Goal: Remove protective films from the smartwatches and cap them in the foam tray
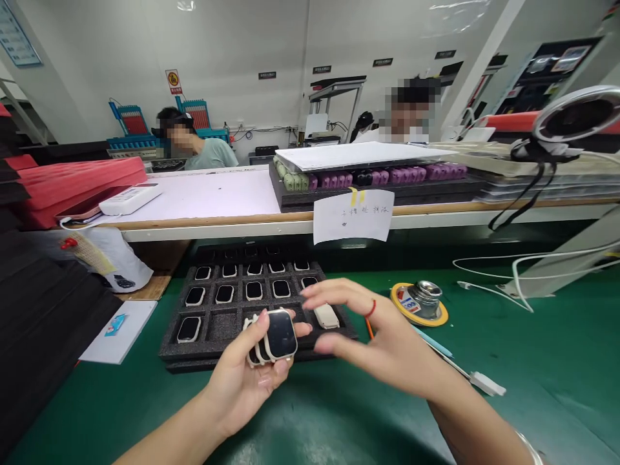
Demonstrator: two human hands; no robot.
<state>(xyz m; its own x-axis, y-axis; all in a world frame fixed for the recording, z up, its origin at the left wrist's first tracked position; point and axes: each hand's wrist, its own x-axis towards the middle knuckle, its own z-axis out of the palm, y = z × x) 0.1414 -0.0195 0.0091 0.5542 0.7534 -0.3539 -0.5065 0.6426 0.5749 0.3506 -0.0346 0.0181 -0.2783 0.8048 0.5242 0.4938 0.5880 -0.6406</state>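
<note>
Head view: left hand (pixel 245 387) pinches watches (pixel 281 334); right hand (pixel 382 336), spread, partly hides foam tray (pixel 203 351).

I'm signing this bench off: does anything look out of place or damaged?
One pale case in the tray, near the right hand, looks odd: no dark screen shows, unlike the watches lying face up. I see no spill or damage.

matt foam tray (pixel 194 356), glossy watch screens (pixel 281 334), smooth green tabletop (pixel 557 361)
</note>
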